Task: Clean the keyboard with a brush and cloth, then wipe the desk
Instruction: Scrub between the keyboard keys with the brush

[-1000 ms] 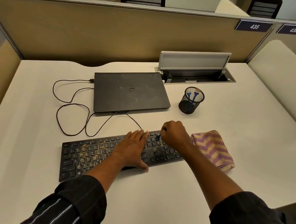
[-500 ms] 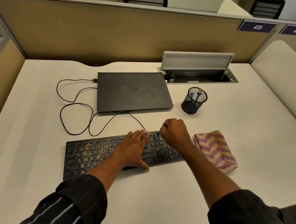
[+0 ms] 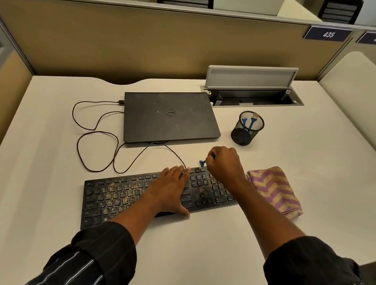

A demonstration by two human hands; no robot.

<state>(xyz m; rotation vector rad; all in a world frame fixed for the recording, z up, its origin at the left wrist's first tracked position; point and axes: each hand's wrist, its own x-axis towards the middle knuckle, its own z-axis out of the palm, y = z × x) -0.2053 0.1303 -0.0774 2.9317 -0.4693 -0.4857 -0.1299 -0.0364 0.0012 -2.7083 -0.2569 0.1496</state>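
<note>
A black keyboard [image 3: 116, 198] lies on the white desk [image 3: 37, 196], speckled with yellowish crumbs, mostly on its left half. My left hand [image 3: 170, 188] rests flat on the middle of the keyboard, fingers spread. My right hand [image 3: 224, 164] is closed around a small blue brush [image 3: 201, 163], whose tip shows at the keyboard's far edge. A folded purple and tan zigzag cloth [image 3: 274, 191] lies on the desk just right of the keyboard.
A closed dusty black laptop [image 3: 171, 117] sits behind the keyboard, its black cable [image 3: 93, 146] looping to the left. A black mesh cup [image 3: 246, 131] with blue brushes stands right of it. An open cable hatch [image 3: 252, 95] sits near the partition.
My right hand has moved the brush from the keys up to the keyboard's far edge. My left hand has stayed flat on the keyboard. The view has shifted slightly.
</note>
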